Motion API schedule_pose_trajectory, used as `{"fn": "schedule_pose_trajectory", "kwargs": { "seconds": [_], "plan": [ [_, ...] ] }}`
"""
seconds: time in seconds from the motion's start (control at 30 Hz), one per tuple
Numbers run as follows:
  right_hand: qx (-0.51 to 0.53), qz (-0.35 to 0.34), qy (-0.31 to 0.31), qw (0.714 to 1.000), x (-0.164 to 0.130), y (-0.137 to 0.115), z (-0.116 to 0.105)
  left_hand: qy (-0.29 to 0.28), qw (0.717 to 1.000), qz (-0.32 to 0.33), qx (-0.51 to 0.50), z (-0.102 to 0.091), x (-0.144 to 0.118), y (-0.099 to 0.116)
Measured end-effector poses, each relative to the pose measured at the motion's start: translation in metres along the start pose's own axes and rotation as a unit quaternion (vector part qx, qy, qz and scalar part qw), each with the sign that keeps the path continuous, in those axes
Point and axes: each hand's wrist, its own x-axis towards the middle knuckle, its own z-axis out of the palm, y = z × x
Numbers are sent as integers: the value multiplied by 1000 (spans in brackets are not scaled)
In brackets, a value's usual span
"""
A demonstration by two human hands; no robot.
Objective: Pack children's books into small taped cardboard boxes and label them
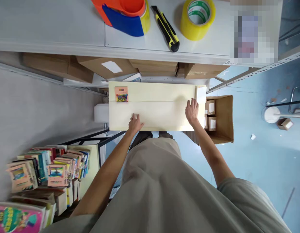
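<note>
Along the top, at 12 o'clock, a grey surface (67, 29) carries an orange and blue tape dispenser (123, 14), a yellow and black utility knife (166, 29) and a roll of yellow tape (198, 17); the dispenser is cut off by the upper edge. Under it lie flat brown cartons (101, 66). At 3 o'clock of the hands an open cardboard box (222, 118) stands on the blue floor with small packets inside. At 8 o'clock a cart of books (45, 168) stands, their titles too small to read. A pixelated patch hides the upper right corner.

The cream flat box (155, 105) lies at centre, long side across, a crease along its middle and a small coloured label at its 10 o'clock corner. The left hand (135, 124) rests on its near edge, fingers spread flat. The right hand (191, 110) presses open-palmed near its right end. Neither grip closes around anything.
</note>
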Motion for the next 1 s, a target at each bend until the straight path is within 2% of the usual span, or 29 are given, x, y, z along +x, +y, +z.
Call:
{"fn": "schedule_pose_trajectory", "kwargs": {
  "seconds": [0.07, 0.17, 0.23, 0.3, 0.37, 0.43, 0.57, 0.63, 0.73, 0.87, 0.93, 1.0],
  "plan": [
    [28, -36, -10, 999, -19, -28, 19, 8, 1000, 19, -11, 3, 1, -4],
    [28, -85, -88, 992, -46, -74, 48, 12, 999, 38, -32, 3, 2, -15],
    [13, -82, -132, 988, -60, -96, 63, 15, 996, 56, -60, 2, 3, -26],
    [-1, -68, -158, 985, -69, -108, 74, 12, 991, 86, -101, -3, 7, -40],
    [-14, -56, -171, 984, -75, -111, 80, -3, 983, 109, -145, -11, 14, -56],
    [-23, -47, -178, 983, -80, -112, 80, 5, 979, 100, -177, -23, 26, -73],
    [-24, -12, -196, 980, -84, -120, 73, 125, 970, -6, -210, -59, 65, -100],
    [-22, 13, -207, 978, -84, -127, 70, 152, 961, -60, -224, -79, 89, -107],
    [-14, 39, -216, 975, -83, -134, 68, 144, 954, -114, -238, -102, 123, -108],
    [6, 50, -220, 974, -82, -134, 68, 113, 950, -158, -242, -119, 151, -102],
    [16, 51, -220, 974, -83, -132, 70, 109, 955, -145, -233, -125, 157, -98],
    [23, 46, -216, 975, -85, -130, 72, 129, 962, -102, -217, -132, 158, -93]
  ]
}}
